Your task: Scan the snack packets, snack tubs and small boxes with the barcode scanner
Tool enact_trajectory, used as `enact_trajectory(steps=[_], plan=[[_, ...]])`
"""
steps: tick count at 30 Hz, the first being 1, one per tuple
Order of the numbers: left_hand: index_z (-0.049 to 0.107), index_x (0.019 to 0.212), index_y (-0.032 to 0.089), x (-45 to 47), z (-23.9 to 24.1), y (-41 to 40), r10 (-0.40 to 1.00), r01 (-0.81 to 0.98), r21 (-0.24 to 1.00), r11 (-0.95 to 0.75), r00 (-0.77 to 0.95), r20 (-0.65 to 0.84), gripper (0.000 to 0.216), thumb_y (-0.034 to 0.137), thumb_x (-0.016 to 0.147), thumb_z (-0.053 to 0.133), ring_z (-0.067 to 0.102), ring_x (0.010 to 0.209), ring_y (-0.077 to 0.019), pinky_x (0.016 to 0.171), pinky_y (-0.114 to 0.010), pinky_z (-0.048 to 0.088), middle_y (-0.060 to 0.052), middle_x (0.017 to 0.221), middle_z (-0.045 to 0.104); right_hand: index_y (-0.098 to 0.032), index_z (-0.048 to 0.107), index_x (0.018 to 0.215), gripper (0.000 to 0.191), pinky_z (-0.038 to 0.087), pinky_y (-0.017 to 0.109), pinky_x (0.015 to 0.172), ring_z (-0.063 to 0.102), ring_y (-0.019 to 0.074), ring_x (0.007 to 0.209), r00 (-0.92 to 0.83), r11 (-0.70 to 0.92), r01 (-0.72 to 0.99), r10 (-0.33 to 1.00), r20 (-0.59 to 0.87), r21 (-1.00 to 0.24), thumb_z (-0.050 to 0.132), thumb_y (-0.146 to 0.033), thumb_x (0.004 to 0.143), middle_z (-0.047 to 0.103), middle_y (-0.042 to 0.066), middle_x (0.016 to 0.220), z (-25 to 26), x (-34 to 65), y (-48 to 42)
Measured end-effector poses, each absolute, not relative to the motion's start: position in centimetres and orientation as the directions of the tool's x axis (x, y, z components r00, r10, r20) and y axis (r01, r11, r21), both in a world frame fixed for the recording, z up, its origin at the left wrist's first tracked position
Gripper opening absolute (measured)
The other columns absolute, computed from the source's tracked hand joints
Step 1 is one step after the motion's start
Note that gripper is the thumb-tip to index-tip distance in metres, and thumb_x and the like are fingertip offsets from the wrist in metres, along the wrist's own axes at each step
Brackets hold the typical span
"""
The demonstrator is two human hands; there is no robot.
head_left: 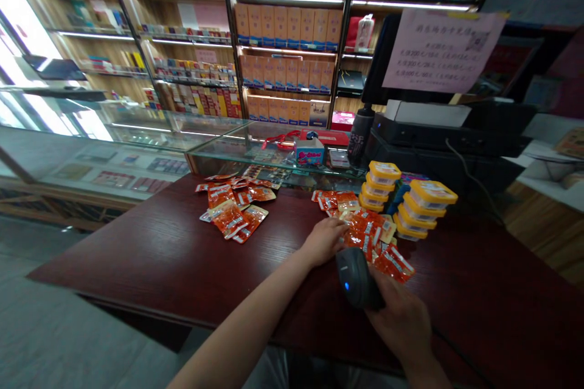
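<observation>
My right hand (404, 316) is wrapped round a black barcode scanner (358, 278) with a small blue light on top. The scanner's head points away from me, toward a loose pile of orange snack packets (360, 238). At the near left edge of that pile, my left hand (325, 240) has its fingers curled onto a packet; the fingertips are partly hidden. A second heap of orange snack packets (228, 219) lies on the left of the dark red wooden desk (150, 255), apart from both hands.
Two stacks of yellow-lidded tubs (426, 194) stand behind the right pile. Behind them are a black bottle (360, 134), a monitor with a pink paper sign (442, 51), and a glass counter (219, 134) bearing a small blue box (310, 153). Shelves of boxed goods (287, 24) line the wall.
</observation>
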State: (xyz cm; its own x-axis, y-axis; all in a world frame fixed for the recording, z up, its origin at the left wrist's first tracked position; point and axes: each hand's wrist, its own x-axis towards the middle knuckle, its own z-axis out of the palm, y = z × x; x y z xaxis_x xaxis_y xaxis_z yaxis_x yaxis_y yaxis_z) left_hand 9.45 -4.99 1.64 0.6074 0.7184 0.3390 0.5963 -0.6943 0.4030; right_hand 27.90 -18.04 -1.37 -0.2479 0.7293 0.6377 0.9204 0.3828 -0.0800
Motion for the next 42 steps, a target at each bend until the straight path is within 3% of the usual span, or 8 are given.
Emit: enact_trajectory(steps=[5, 9, 12, 15, 17, 21, 28, 42], plan=[[0.053, 0.128, 0.022, 9.5, 1.2, -5.5, 0.791, 0.705, 0.368, -0.606, 0.485, 0.373, 0.055, 0.034, 0.076, 0.065, 0.047, 0.105, -0.0263, 0.092, -0.041, 0.039, -0.011, 0.111, 0.056, -0.018, 0.048, 0.117, 0.041, 0.052, 0.032, 0.075, 0.068, 0.0227, 0.085, -0.264, 0.386, 0.921, 0.718, 0.644, -0.053, 0.054, -0.018, 0.077, 0.071, 0.009, 0.099, -1.3, 28.0, -17.9], [0.068, 0.101, 0.022, 9.1, 1.4, -5.3, 0.804, 0.661, 0.462, -0.591, 0.433, 0.408, 0.028, 0.029, 0.075, 0.068, 0.049, 0.096, -0.0226, 0.087, -0.036, 0.039, -0.007, 0.096, 0.059, -0.018, 0.05, 0.114, 0.035, 0.053, 0.029, 0.071, 0.069, 0.0205, 0.081, -0.289, 0.405, 0.914, 0.664, 0.69, -0.007, 0.051, -0.021, 0.078, 0.072, 0.008, 0.096, -1.1, 28.1, -17.7], [0.067, 0.075, 0.018, 8.6, 1.4, -4.8, 0.845, 0.499, 0.683, -0.534, 0.286, 0.452, 0.004, 0.022, 0.074, 0.065, 0.053, 0.082, -0.0174, 0.078, -0.03, 0.041, -0.004, 0.08, 0.06, -0.018, 0.051, 0.112, 0.034, 0.053, 0.029, 0.069, 0.07, 0.0201, 0.08, -0.285, 0.409, 0.912, 0.633, 0.719, 0.001, 0.049, -0.021, 0.078, 0.073, 0.008, 0.094, -1.1, 28.2, -17.7], [0.059, 0.07, 0.017, 8.0, 1.2, -4.5, 0.921, 0.191, 0.903, -0.384, 0.005, 0.39, 0.01, 0.025, 0.075, 0.061, 0.053, 0.067, -0.0132, 0.065, -0.025, 0.041, 0.0, 0.068, 0.057, -0.018, 0.052, 0.113, 0.036, 0.053, 0.03, 0.071, 0.069, 0.0204, 0.081, -0.285, 0.415, 0.91, 0.648, 0.706, -0.013, 0.051, -0.021, 0.078, 0.072, 0.008, 0.095, -1.3, 28.2, -17.7], [0.054, 0.073, 0.017, 7.7, 1.1, -4.4, 0.954, -0.061, 0.954, -0.292, -0.094, 0.286, 0.016, 0.031, 0.074, 0.062, 0.053, 0.059, -0.0115, 0.059, -0.023, 0.042, 0.002, 0.065, 0.057, -0.019, 0.052, 0.114, 0.037, 0.053, 0.032, 0.073, 0.069, 0.0218, 0.084, -0.253, 0.402, 0.913, 0.686, 0.682, -0.066, 0.051, -0.02, 0.077, 0.072, 0.009, 0.098, -1.4, 28.2, -17.8], [0.05, 0.078, 0.017, 7.2, 1.0, -4.6, 0.978, -0.341, 0.917, -0.207, -0.091, 0.187, 0.034, 0.032, 0.062, 0.076, 0.061, 0.065, -0.0129, 0.064, -0.025, 0.049, 0.0, 0.075, 0.065, -0.019, 0.056, 0.112, 0.035, 0.053, 0.036, 0.075, 0.068, 0.0248, 0.09, -0.157, 0.352, 0.902, 0.808, 0.569, -0.251, 0.052, -0.021, 0.077, 0.07, 0.01, 0.104, -0.4, 27.7, -18.0], [0.05, 0.077, 0.017, 7.2, 0.7, -4.3, 0.975, -0.379, 0.901, -0.212, -0.147, 0.168, 0.038, 0.03, 0.057, 0.079, 0.063, 0.068, -0.0133, 0.067, -0.026, 0.049, -0.002, 0.077, 0.067, -0.024, 0.059, 0.109, 0.033, 0.05, 0.033, 0.08, 0.066, 0.0224, 0.094, -0.061, 0.217, 0.672, 0.969, 0.239, -0.708, 0.061, -0.034, 0.078, 0.07, 0.004, 0.104, 3.9, 26.2, -17.9], [0.052, 0.077, 0.017, 7.2, -0.1, -3.9, 0.971, -0.321, 0.919, -0.228, -0.147, 0.189, 0.033, 0.029, 0.058, 0.077, 0.063, 0.069, -0.0143, 0.067, -0.027, 0.05, 0.0, 0.076, 0.067, -0.02, 0.063, 0.102, 0.028, 0.051, 0.034, 0.081, 0.066, 0.0233, 0.09, -0.057, 0.273, 0.616, 0.951, 0.304, -0.739, 0.06, -0.031, 0.077, 0.072, 0.007, 0.098, 4.2, 26.1, -17.5]])
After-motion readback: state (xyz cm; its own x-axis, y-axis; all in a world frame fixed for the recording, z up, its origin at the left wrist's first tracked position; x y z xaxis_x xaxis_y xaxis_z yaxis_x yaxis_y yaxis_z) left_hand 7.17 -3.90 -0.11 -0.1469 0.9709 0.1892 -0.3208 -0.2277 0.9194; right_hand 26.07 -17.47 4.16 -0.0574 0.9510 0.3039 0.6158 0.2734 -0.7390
